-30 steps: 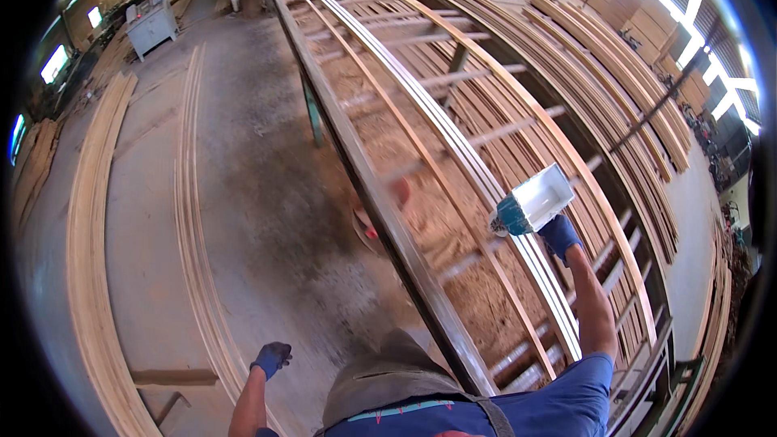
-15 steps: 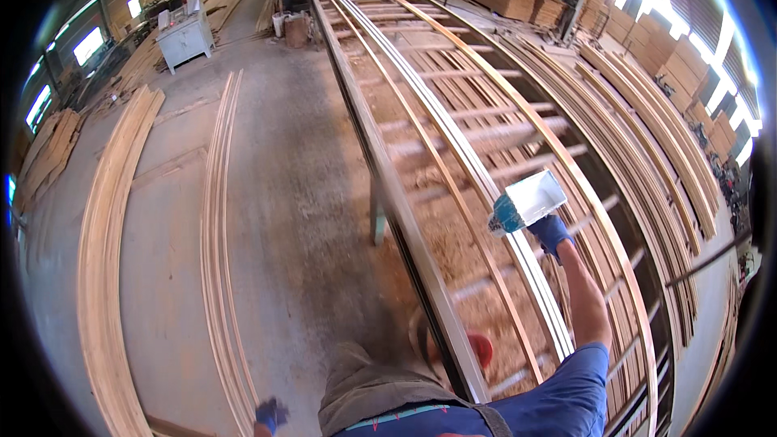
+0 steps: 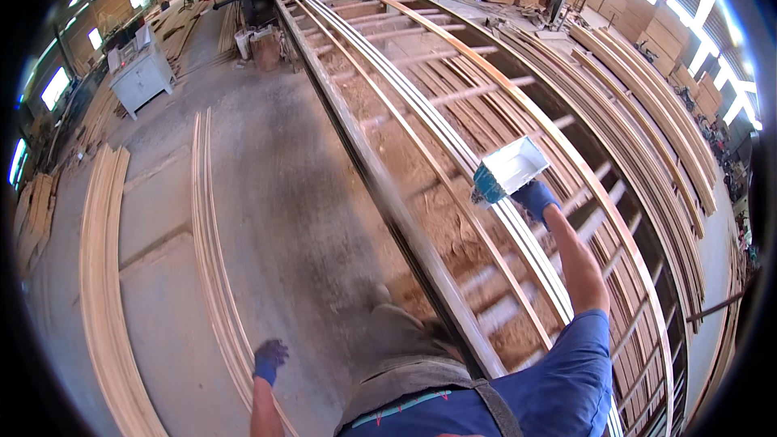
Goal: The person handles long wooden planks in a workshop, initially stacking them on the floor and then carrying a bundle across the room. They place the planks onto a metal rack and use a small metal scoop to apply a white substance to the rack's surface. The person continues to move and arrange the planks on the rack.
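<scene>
In my gloved right hand (image 3: 535, 198), held out over the long roller conveyor (image 3: 477, 345), is a white open-topped box (image 3: 522, 163) with a blue end. The fingers are wrapped around its near side. Just beneath the box run several narrow wooden strips with white upper faces (image 3: 530, 255), lying lengthwise on the rollers. Whether the box touches them I cannot tell. My left hand (image 3: 269, 358), also gloved, hangs low on the left above the floor, fingers apart and holding nothing.
A thin bare strip (image 3: 477, 222) lies left of the white-faced ones. The conveyor's side rail (image 3: 388, 202) runs along my right. Wooden boards (image 3: 105, 275) and thin strips (image 3: 212, 259) lie on the floor to the left. A grey cabinet (image 3: 144, 81) stands far left.
My view has shifted and tilted. The left hand has come up farther into view. My right hand still holds the box over the white-faced strips, now slightly farther left in the picture.
</scene>
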A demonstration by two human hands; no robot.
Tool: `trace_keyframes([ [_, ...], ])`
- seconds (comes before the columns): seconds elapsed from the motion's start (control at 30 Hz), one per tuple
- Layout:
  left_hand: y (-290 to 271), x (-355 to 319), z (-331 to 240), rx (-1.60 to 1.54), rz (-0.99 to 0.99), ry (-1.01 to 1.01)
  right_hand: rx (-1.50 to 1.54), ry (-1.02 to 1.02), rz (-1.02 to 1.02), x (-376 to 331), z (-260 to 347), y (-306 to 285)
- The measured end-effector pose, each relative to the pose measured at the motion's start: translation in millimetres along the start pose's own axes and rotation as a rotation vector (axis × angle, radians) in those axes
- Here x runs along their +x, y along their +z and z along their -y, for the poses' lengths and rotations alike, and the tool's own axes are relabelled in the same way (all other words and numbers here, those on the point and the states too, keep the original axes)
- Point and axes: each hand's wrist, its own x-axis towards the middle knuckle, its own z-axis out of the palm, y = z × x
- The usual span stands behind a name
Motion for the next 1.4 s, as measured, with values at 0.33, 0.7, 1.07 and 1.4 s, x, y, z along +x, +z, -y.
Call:
trace_keyframes([
  [0.33,-35.2,245.3,-155.2,-0.584,-0.02,-0.82,0.123,0.101,0.048,393.9,194.1,11.5],
  [0.7,-207.0,665.3,-392.6,-0.131,-0.15,-0.584,0.024,0.24,0.205,797.0,390.6,17.7],
  [1.07,-190.7,1126.1,-901.9,0.731,-0.085,0.907,0.034,-0.217,-0.232,1238.1,523.1,89.7],
  [1.4,-54.7,1344.4,-1174.6,0.826,0.583,1.169,0.086,0.065,-0.049,1591.1,706.4,111.0],
])
